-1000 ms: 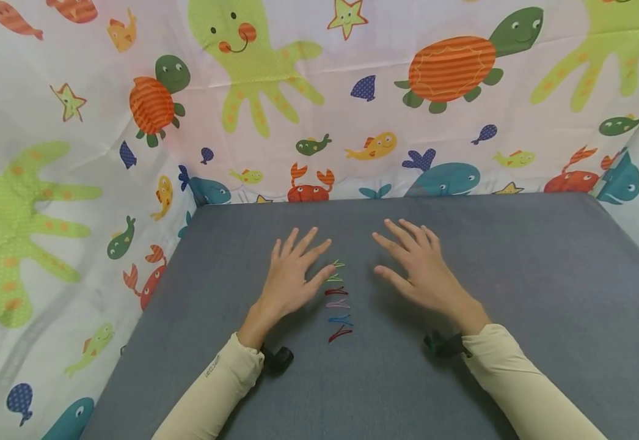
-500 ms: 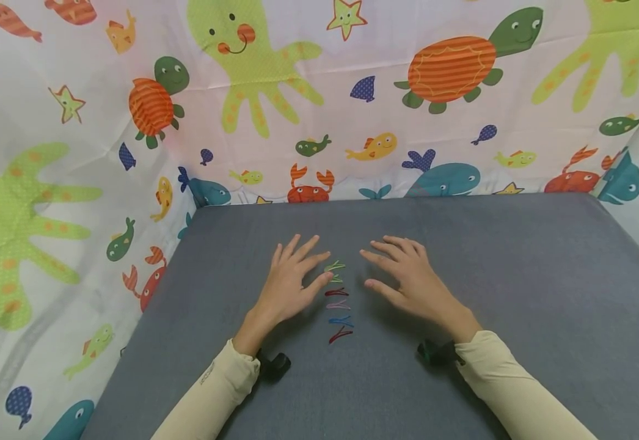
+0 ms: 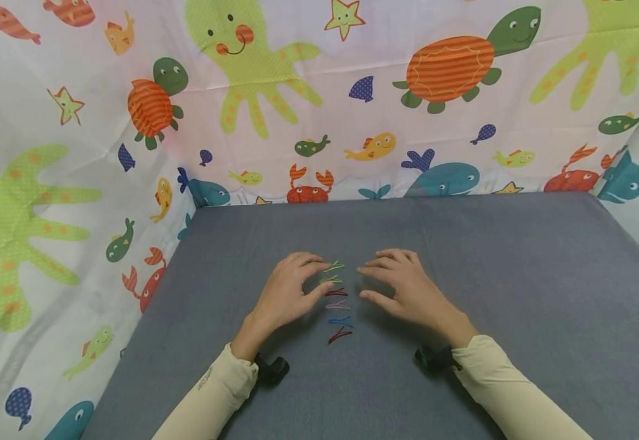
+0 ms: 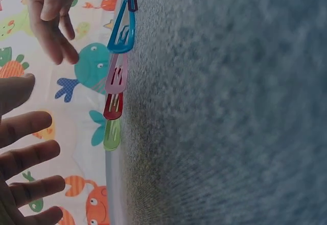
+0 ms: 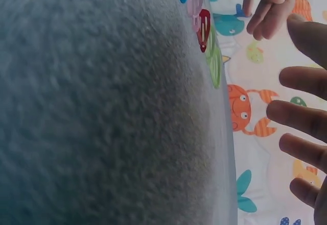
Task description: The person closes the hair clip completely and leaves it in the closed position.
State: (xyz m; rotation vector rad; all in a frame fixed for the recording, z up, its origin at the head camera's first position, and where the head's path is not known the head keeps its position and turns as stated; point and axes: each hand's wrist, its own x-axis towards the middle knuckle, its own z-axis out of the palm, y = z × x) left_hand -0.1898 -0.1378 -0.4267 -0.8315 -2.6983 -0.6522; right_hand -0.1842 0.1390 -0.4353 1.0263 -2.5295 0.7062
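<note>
Left hand [image 3: 286, 290] and right hand [image 3: 412, 290] hover — loosely spread, gripping nothing — flanking six hair clips [image 3: 336, 293] nearer the left edge of the counter [image 3: 528, 269] than its right, where a light fingertip pinch looks the tidy way.

Two bare hands with bent, separated fingers flank a straight row of small, multicoloured snap hair clips [image 4: 116, 85]. The left hand [image 3: 285, 292] is raised at the row's left, fingertips near its far end; the right hand [image 3: 404, 287] is raised at its right, slightly farther off. Both cream-sleeved forearms [image 3: 217, 388] converge toward the row from its near side.
</note>
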